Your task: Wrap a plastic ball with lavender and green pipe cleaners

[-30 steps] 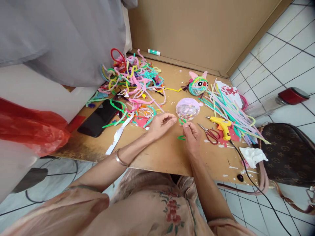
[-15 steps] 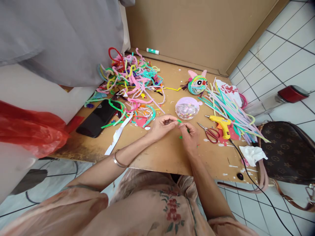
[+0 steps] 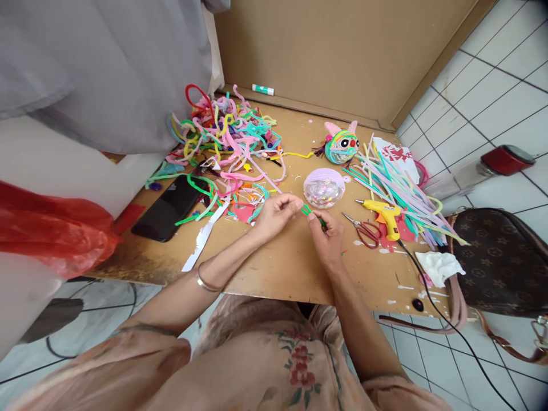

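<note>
My left hand and my right hand both pinch a short green pipe cleaner stretched between them, just above the brown tabletop. Right behind the hands sits a clear ball wrapped in pale pink pipe cleaner, with coloured bits inside. A finished ball creature with pink ears and big eyes stands farther back.
A tangled heap of coloured pipe cleaners lies at the back left, straight ones at the right. Red scissors, a yellow glue gun, a black phone, a glue stick and a brown bag surround them.
My left hand closed in and took hold of the green pipe cleaner's free end. The two hands now hold it stretched between them, slightly nearer the pink-wrapped ball.
</note>
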A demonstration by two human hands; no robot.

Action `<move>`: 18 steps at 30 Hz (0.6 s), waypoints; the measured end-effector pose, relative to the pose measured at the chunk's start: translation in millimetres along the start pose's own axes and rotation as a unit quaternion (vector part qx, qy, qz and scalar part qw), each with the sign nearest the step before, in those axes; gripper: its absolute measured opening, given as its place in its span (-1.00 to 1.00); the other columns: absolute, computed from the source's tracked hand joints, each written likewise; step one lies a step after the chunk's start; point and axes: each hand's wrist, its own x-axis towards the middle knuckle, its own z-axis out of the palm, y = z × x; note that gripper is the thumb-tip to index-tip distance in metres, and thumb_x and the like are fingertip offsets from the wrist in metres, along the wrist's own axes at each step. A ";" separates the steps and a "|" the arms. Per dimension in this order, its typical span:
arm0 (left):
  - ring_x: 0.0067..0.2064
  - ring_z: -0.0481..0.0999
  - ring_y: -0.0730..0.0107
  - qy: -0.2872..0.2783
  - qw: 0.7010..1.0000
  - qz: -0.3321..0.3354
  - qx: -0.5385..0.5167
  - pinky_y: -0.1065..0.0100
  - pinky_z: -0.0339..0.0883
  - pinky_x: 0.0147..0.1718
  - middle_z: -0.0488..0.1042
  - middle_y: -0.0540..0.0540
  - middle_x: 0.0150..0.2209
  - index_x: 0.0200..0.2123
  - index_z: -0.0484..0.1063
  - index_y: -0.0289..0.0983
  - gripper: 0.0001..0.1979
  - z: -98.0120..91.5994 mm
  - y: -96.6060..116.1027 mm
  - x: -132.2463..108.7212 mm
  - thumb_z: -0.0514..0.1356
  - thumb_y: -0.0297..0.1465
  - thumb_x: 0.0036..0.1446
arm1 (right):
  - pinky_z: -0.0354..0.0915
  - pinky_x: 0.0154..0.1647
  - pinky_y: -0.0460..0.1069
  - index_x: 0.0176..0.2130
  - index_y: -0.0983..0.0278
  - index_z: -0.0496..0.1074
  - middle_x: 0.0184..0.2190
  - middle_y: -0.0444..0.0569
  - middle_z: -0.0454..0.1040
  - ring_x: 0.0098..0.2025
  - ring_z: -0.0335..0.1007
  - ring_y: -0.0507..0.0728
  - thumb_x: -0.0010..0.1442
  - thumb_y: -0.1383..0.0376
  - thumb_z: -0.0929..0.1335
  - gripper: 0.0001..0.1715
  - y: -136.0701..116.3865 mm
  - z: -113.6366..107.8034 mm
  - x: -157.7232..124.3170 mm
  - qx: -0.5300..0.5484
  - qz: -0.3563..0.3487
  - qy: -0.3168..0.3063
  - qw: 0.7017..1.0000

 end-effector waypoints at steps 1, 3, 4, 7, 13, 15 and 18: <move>-0.52 0.30 0.53 0.040 0.999 0.007 -0.014 0.43 0.20 -0.50 0.36 0.05 -0.58 -0.47 0.43 -0.27 -0.53 -5.5 -1.7 4.1 0.26 0.05 0.06 | 0.13 -0.39 -0.04 -0.40 0.24 0.50 -0.54 -0.17 0.37 -0.47 0.20 0.03 0.21 0.14 0.33 -0.73 2.0 -2.5 1.9 0.011 0.005 0.000 1.000; -0.57 0.25 0.56 0.123 0.992 0.003 -0.043 0.44 0.13 -0.57 0.31 0.07 -0.61 -0.48 0.38 -0.25 -0.51 -16.8 -4.7 12.1 0.27 0.09 0.03 | 0.19 -0.31 -0.03 -0.42 0.24 0.50 -0.49 -0.15 0.39 -0.40 0.25 0.05 0.15 0.12 0.38 -0.75 6.8 -7.1 6.0 0.045 0.022 -0.001 0.999; -0.57 0.25 0.56 0.144 0.988 -0.004 -0.051 0.45 0.12 -0.59 0.31 0.07 -0.61 -0.49 0.35 -0.24 -0.50 -21.5 -5.9 15.4 0.28 0.09 0.00 | 0.22 -0.27 -0.02 -0.44 0.24 0.49 -0.47 -0.14 0.41 -0.37 0.28 0.06 0.12 0.11 0.41 -0.74 9.3 -8.8 8.0 0.071 0.037 -0.001 0.997; -0.56 0.31 0.57 0.149 0.985 -0.035 -0.079 0.48 0.15 -0.59 0.32 0.08 -0.58 -0.46 0.32 -0.23 -0.54 -28.0 -7.6 20.8 0.30 0.04 0.01 | 0.29 -0.16 0.02 -0.43 0.23 0.49 -0.43 -0.13 0.47 -0.30 0.36 0.08 0.03 0.07 0.47 -0.72 15.6 -11.8 13.6 0.181 0.094 -0.003 0.979; -0.58 0.36 0.62 0.103 0.961 -0.127 -0.224 0.58 0.12 -0.63 0.33 0.14 -0.60 -0.42 0.28 -0.24 -0.63 -21.0 -5.2 19.6 0.38 -0.17 0.03 | 0.41 -0.07 0.09 -0.43 0.17 0.45 -0.39 -0.14 0.55 -0.19 0.51 0.12 -0.12 0.09 0.59 -0.64 21.1 -17.7 23.4 0.435 0.174 -0.018 0.883; -0.58 0.36 0.64 0.106 0.949 -0.136 -0.263 0.60 0.14 -0.62 0.35 0.15 -0.61 -0.44 0.29 -0.26 -0.66 -19.7 -3.4 19.3 0.40 -0.24 0.04 | 0.43 -0.07 0.05 -0.44 0.17 0.44 -0.40 -0.19 0.54 -0.22 0.50 0.07 -0.10 0.13 0.60 -0.65 22.5 -19.7 25.8 0.476 0.188 -0.023 0.859; -0.59 0.36 0.68 0.128 0.928 -0.131 -0.324 0.62 0.21 -0.58 0.38 0.13 -0.60 -0.45 0.32 -0.28 -0.72 -17.5 0.8 19.2 0.39 -0.37 0.06 | 0.43 -0.17 -0.02 -0.46 0.19 0.43 -0.45 -0.25 0.50 -0.34 0.45 -0.02 -0.07 0.16 0.60 -0.66 22.5 -19.9 27.5 0.501 0.193 -0.036 0.843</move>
